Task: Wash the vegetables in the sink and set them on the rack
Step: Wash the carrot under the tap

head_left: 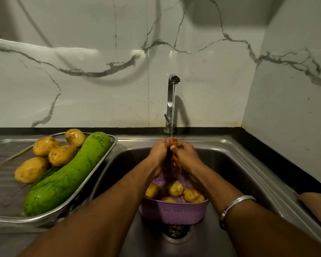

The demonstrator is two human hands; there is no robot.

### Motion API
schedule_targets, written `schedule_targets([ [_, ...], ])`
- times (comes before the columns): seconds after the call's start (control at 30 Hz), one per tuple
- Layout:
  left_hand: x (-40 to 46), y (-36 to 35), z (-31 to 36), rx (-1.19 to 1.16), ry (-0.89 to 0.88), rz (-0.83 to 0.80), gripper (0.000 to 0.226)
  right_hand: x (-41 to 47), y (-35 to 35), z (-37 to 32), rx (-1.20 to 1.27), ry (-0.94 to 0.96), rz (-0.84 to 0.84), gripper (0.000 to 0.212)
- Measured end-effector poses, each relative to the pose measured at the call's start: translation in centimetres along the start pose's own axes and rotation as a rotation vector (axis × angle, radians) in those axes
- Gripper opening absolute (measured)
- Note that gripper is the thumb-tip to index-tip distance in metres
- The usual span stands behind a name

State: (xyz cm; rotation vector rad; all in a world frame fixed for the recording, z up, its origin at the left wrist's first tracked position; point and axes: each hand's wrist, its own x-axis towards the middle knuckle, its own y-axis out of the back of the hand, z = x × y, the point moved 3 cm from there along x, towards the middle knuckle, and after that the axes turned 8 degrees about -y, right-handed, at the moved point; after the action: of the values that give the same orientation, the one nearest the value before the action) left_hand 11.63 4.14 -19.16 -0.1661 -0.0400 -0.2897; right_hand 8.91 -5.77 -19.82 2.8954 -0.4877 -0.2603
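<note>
Steel sink (235, 164) is taking up the near middle, with a drain (176, 233) showing just behind a purple basket (172, 210) that is holding several potatoes (176, 189) waiting for washing. Above the basket, the left hand (158, 151) and right hand (185, 152) are meeting under the running water, fingers curled round a small orange vegetable (173, 144), seemingly rubbing it. Left of the sink, the rack (104, 158) is already carrying four potatoes (62, 154) and a long gourd (70, 173), so roughly half seems done. Free room on the rack is looking tight; its rim is sitting right at the sink edge. Farther back, the tap (171, 101) is standing against the marble wall (82, 71).
</note>
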Motion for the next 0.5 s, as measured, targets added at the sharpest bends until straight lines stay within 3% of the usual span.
schedule_targets([
  [0.2, 0.3, -0.4, -0.5, 0.026, 0.015, -0.017, 0.037, -0.2, -0.8, -0.4, -0.092, 0.046, 0.029, 0.029],
  [0.37, 0.5, -0.2, -0.2, -0.09, 0.052, -0.012, 0.07, -0.5, -0.6, -0.8, -0.093, 0.107, 0.056, 0.04],
  [0.5, 0.6, -1.0, -0.5, -0.089, 0.051, 0.005, 0.064, -0.8, -0.6, -0.7, -0.069, 0.033, -0.004, 0.033],
])
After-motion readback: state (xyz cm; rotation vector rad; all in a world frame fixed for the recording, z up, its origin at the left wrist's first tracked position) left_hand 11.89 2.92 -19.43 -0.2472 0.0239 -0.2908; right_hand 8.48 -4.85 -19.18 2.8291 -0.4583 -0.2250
